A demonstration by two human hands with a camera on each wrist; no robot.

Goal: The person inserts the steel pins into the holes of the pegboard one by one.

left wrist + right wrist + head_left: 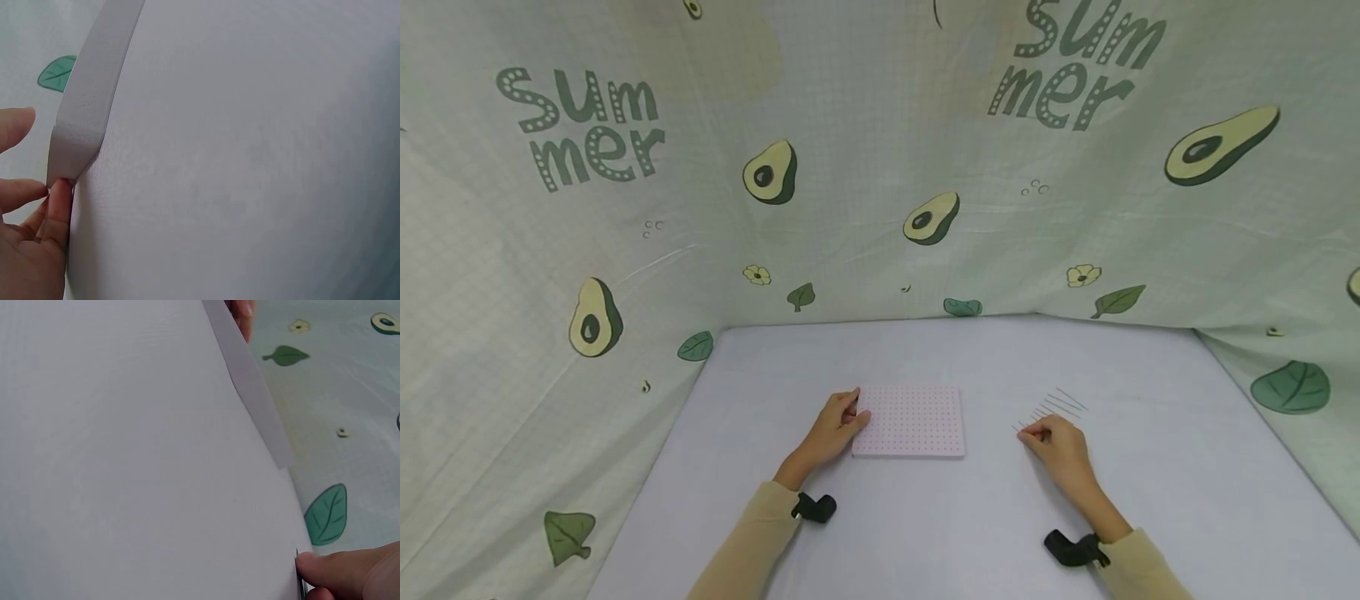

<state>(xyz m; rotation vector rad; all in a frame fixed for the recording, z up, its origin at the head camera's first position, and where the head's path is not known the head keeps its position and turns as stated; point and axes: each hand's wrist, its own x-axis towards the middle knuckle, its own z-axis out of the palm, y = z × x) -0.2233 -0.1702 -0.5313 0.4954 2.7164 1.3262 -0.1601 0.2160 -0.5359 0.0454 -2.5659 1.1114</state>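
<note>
A pink board (913,422) with a grid of small holes lies flat on the table. At its left edge my left hand (833,427) grips it, the thumb over the top and fingers along the side. The left wrist view shows the board's thick side (94,75) with a fingertip against its corner. My right hand (1062,450) is to the right of the board, pinching a thin dark rod (302,584) between thumb and finger. Several more thin rods (1066,400) lie slantwise side by side, just beyond that hand.
The white table (925,525) meets a hanging cloth (850,258) with avocado prints at its back and sides. Black wrist cameras (815,507) sit on both forearms, over beige sleeves.
</note>
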